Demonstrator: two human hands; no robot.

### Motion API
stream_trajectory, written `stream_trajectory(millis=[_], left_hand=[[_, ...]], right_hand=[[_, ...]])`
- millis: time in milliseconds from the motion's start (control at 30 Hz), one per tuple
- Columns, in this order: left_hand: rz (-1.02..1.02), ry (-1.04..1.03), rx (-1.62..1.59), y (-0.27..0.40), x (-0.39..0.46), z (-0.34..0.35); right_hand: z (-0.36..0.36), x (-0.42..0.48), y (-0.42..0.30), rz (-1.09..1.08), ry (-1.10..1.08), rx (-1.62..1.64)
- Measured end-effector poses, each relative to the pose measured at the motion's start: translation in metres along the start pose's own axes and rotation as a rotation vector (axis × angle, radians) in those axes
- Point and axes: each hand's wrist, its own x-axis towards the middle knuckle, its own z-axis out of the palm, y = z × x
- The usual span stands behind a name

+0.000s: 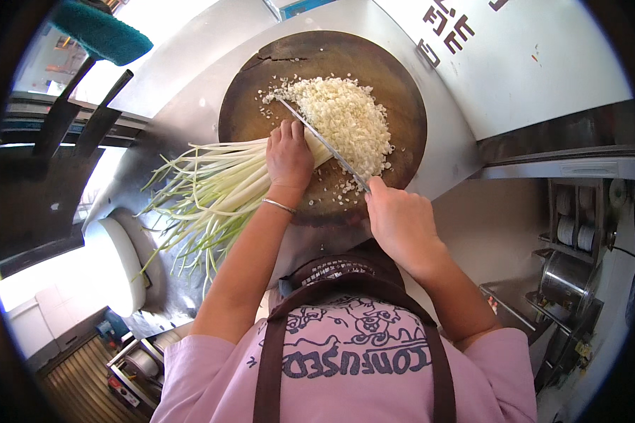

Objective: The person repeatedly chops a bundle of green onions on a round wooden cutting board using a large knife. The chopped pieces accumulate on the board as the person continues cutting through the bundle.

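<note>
My left hand [290, 158] presses down on a bundle of long green onions [238, 182], its fingers curled close to the knife. The white ends lie on a round wooden chopping block [402, 121], and the green tips hang out over the metal counter to the left. A knife [323, 140] is gripped in my right hand [402, 222], seen nearly edge-on, its blade slanting across the block at the cut ends of the bundle. Beyond the blade sits a heap of chopped white onion pieces [349, 113], with small bits scattered around it.
The block stands on a stainless steel counter [185, 100]. A round white object [114, 267], perhaps a lid or board, is at the left. A teal fluffy cover [100, 31] is at the upper left. Racks with stacked dishes [575, 232] and a metal pot [566, 280] stand at the right.
</note>
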Motion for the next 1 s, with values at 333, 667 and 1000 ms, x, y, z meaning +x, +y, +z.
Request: stream_trajectory(millis=[333, 667, 1000], left_hand=[[0.012, -0.043, -0.004, 0.003, -0.001, -0.002], [0.026, -0.004, -0.023, 0.003, 0.000, -0.001], [-0.002, -0.028, -0.059, 0.003, 0.003, -0.001]], right_hand=[[0.065, 0.059, 0.008, -0.039, 0.114, 0.033], [0.077, 0.071, 0.010, -0.028, 0.124, -0.001], [0.063, 0.065, 0.006, -0.003, 0.049, -0.009]])
